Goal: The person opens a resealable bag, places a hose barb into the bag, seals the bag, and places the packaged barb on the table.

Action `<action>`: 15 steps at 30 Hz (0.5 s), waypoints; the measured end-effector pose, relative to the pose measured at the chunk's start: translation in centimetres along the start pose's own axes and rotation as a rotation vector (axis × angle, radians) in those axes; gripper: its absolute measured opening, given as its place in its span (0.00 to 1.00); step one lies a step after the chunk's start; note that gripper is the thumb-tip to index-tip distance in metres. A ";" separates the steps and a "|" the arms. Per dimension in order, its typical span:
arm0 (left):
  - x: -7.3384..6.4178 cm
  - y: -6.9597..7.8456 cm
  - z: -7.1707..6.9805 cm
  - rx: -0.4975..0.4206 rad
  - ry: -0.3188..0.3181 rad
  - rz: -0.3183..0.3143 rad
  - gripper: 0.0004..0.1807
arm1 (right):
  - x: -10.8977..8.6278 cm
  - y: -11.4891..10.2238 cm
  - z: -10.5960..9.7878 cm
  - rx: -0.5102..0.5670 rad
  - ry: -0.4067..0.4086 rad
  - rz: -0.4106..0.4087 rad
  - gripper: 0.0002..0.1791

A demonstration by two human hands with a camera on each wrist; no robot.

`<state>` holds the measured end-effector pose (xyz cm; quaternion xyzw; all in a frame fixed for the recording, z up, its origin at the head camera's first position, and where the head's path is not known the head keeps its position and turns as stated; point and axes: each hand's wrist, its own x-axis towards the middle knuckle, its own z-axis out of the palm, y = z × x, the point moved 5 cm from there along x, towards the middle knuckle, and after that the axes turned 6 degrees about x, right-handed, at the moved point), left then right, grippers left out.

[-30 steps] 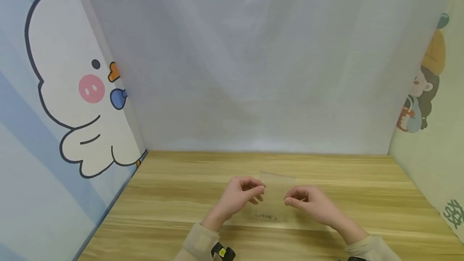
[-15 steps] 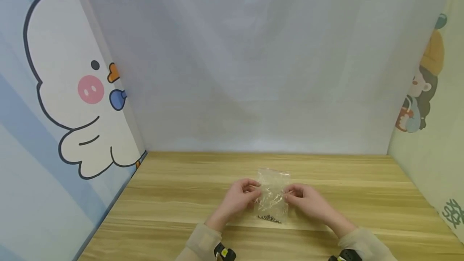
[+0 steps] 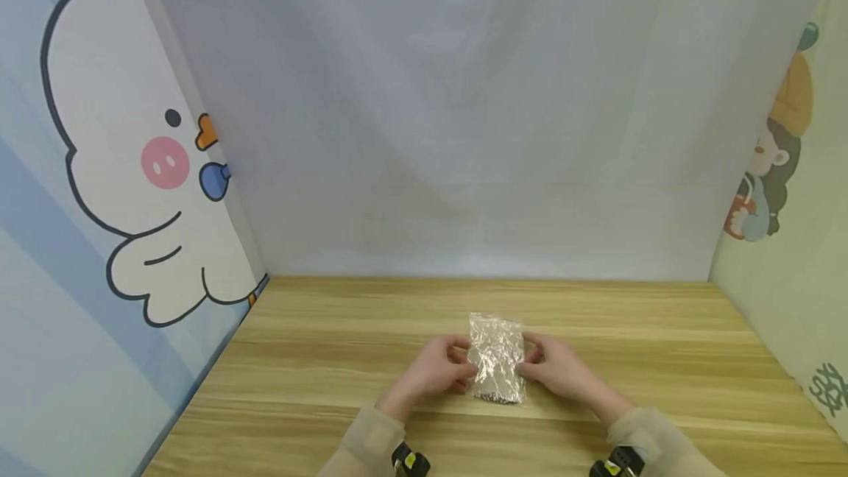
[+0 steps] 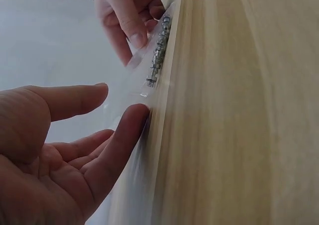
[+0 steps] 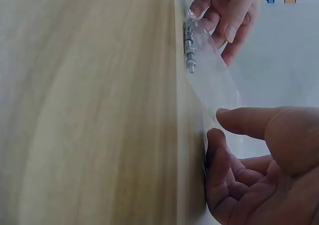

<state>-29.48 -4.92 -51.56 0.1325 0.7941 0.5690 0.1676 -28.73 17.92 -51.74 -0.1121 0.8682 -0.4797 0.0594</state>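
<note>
A small clear zip bag (image 3: 495, 352) lies near the middle of the wooden table, its crinkled film bright with glare. Small metal pieces resembling screws (image 4: 158, 53) are gathered along its near edge; their exact kind is hard to tell. My left hand (image 3: 433, 368) is at the bag's left edge, with a gap between thumb and fingers in the left wrist view. At the opposite edge, my right hand (image 3: 563, 366) holds the bag between thumb and fingers, the thumb (image 5: 239, 120) touching the film.
The wooden table (image 3: 318, 359) meets a pale grey curtain (image 3: 437, 131) at the back. A cartoon-printed panel (image 3: 106, 168) stands on the left, and a pale green one (image 3: 788, 278) on the right. Each wrist wears a black strap (image 3: 411, 461).
The bag has come down flatter towards the table, catching more light on its film. The hands have moved slightly closer together, and the left thumb and fingers have loosened at its edge.
</note>
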 end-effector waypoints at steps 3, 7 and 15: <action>-0.2 0.0 -0.2 0.029 0.003 0.002 0.29 | -0.1 0.1 -0.2 0.007 0.009 0.000 0.44; -0.7 0.0 -1.4 0.171 0.033 0.026 0.31 | -0.4 0.1 -0.8 0.047 0.019 0.007 0.43; -1.5 0.2 -6.3 0.504 0.095 0.161 0.34 | -1.7 0.5 -4.5 -0.134 0.094 -0.053 0.36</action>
